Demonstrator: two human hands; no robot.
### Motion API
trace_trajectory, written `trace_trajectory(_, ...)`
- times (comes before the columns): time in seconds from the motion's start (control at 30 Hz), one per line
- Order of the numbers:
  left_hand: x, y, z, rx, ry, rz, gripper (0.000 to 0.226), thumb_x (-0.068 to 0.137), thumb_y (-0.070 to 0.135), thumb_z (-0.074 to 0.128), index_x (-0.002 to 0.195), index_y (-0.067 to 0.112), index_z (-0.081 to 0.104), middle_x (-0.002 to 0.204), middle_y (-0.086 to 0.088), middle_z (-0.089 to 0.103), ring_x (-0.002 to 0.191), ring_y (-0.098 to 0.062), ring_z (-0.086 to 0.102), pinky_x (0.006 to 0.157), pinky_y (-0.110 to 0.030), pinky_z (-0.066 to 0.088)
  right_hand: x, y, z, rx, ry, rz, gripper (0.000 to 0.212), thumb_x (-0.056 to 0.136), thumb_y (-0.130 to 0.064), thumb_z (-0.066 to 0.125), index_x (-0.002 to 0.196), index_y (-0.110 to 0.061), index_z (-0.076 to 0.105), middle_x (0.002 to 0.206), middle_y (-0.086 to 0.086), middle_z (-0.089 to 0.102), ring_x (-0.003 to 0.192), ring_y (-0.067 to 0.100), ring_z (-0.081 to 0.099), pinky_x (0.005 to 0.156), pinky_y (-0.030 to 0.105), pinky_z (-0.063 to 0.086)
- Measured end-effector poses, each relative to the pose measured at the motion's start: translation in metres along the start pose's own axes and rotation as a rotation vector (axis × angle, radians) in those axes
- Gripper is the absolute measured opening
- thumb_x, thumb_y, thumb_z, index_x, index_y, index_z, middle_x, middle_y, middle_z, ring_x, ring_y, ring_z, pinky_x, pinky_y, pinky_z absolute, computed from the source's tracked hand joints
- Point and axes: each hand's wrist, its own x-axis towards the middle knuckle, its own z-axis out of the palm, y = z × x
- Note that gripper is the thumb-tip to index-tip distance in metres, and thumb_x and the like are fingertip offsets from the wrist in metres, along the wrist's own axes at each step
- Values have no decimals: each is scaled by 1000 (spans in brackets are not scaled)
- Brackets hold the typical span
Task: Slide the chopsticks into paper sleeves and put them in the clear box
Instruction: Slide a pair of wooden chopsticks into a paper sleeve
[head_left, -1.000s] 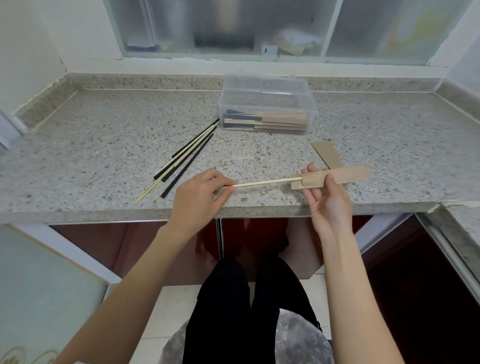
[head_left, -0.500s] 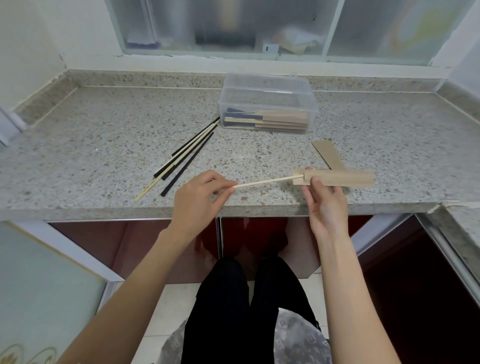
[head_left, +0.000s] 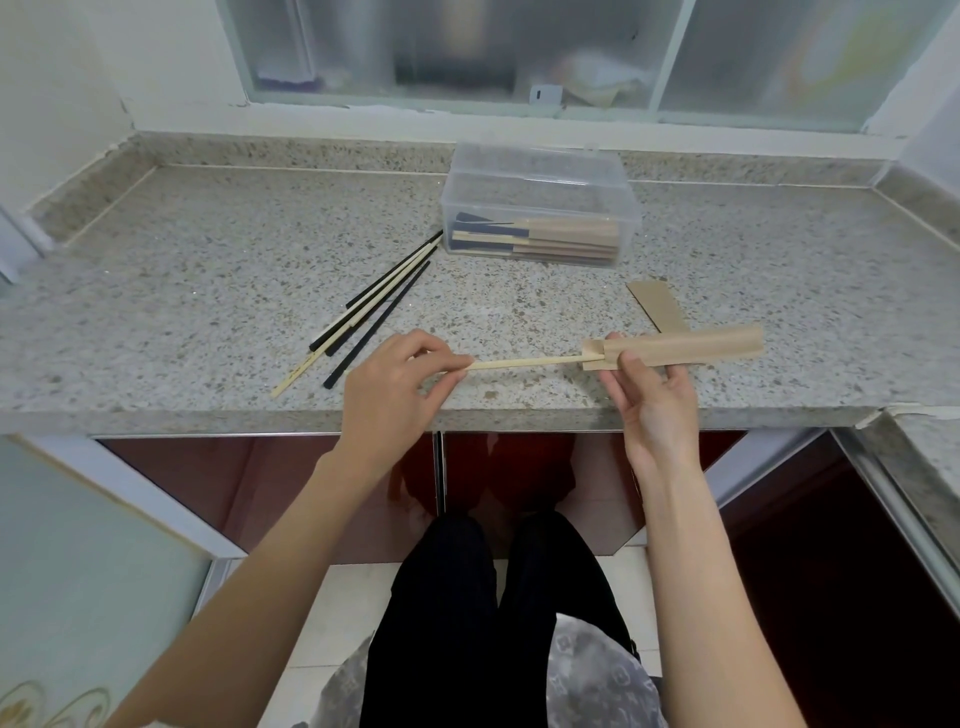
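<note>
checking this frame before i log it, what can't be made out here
Head view only:
- Tip of the light chopstick: hidden inside the paper sleeve, depth unknown.
- Its other end: covered by the left hand.
- Sleeved pairs in the clear box: stacked and hazy, count unclear.
- Behind the frosted window: blurred shapes only.
- Spare sleeve: partly covered by the held one.

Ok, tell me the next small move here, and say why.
Probably push the light chopstick further right into the paper sleeve. Only its tip sits in the sleeve's open end; most of its length is bare. The left hand pinches its free end, and the right hand holds the sleeve's mouth.
</note>
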Motion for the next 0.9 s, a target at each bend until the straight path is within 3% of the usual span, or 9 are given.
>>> trace_trajectory(0.07,0,0,0,10,6,-1,15,87,32,63,89,23,75,83,7,64,73,-12,60,52,-31,49,0,0,-1,-16,7,-17,35,93,3,51,127,-3,46,93,6,74,107,23,66,85,30,56)
trace_trajectory(0.2,0,0,0,33,34,10,15,87,31,63,88,23,75,82,7,64,71,-13,60,49,-32,48,-1,-3,-1,-80,-9,-30,30,93,1,52,121,-10,47,91,3,75,107,21,65,88,29,55)
trace_trajectory(0.43,-1,2,0,55,57,42,15,88,30,62,87,23,75,81,6,65,69,-13,60,46,-31,47,-1,0,3,-178,-4,-56,29,93,-1,54,120,-5,47,96,9,73,107,24,66,92,36,53)
trace_trajectory(0.57,-3,0,2,44,69,49,11,87,27,66,88,22,75,81,5,65,70,-13,60,49,-29,48,0,2,4,-237,34,-80,36,94,-2,54,129,0,46,93,7,73,101,20,68,87,32,56)
trace_trajectory(0.73,-4,1,2,26,87,65,9,86,25,68,90,21,75,81,5,65,69,-13,60,51,-28,48,-1,-1,6,-260,39,-59,30,94,0,52,124,-3,48,88,5,70,83,15,70,78,28,58)
trace_trajectory(0.9,-6,2,5,37,126,86,10,88,25,67,89,20,75,81,3,65,68,-15,59,51,-29,48,-3,-1,6,-307,28,-42,31,88,-1,62,118,-2,53,95,14,70,85,19,70,80,30,58)
